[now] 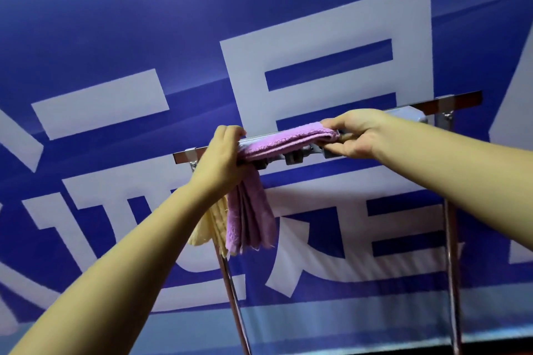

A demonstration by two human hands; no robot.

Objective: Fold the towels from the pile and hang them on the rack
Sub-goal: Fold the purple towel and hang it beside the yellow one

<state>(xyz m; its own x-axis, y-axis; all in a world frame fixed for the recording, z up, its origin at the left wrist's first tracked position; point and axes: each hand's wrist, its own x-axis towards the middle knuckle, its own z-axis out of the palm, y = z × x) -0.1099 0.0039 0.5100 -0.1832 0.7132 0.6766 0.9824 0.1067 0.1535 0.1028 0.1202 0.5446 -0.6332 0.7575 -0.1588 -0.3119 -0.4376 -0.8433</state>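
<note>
Even, soft indoor light; slightly soft, wide-angle picture.
The blue banner (pixel 144 23) darkens toward the top right; small glare streaks sit on the rack (pixel 450 268) legs, straight lines bow near the edges, and shadows stay faint.

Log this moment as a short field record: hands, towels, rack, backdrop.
left hand: gripping the purple towel at the rack bar
right hand: pinching the towel's other end
purple towel: folded, laid along the bar, one end hanging down
yellow towel: hanging behind the purple one, mostly hidden
rack: metal bar on two upright legs
backdrop: blue banner with large white characters
</note>
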